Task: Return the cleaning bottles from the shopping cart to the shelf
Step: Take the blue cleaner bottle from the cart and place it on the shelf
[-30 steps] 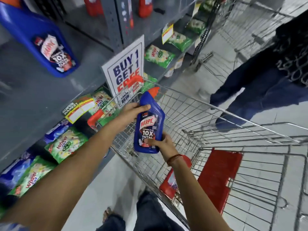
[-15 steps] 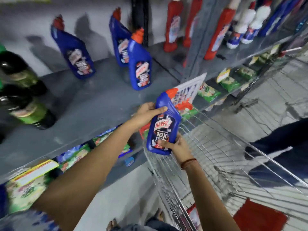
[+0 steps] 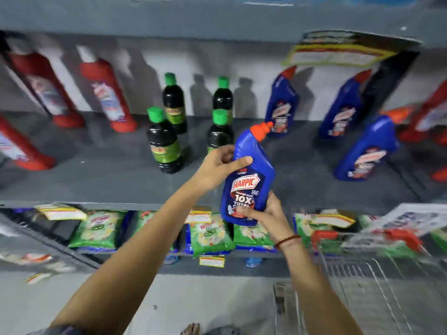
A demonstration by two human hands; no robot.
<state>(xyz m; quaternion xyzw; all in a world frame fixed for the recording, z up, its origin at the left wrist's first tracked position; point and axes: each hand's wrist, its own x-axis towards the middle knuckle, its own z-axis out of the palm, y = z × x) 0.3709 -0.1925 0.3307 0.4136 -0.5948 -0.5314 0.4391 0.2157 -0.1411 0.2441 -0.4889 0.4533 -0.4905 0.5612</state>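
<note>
Harpic bottle [image 3: 248,180] before grey shelf [image 3: 108,175]

Blue bottle [image 3: 246,180] label reads "HARPIC", "10X TOTAL".

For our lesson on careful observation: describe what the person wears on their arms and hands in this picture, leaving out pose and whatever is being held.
Both forearms are bare, and so are the left hand and right hand: no gloves, no rings that can be made out. The right wrist carries a thin reddish-brown thread bracelet. At the bottom edge, near the left upper arm, a bit of dark patterned sleeve shows, too blurred to describe further.
</note>
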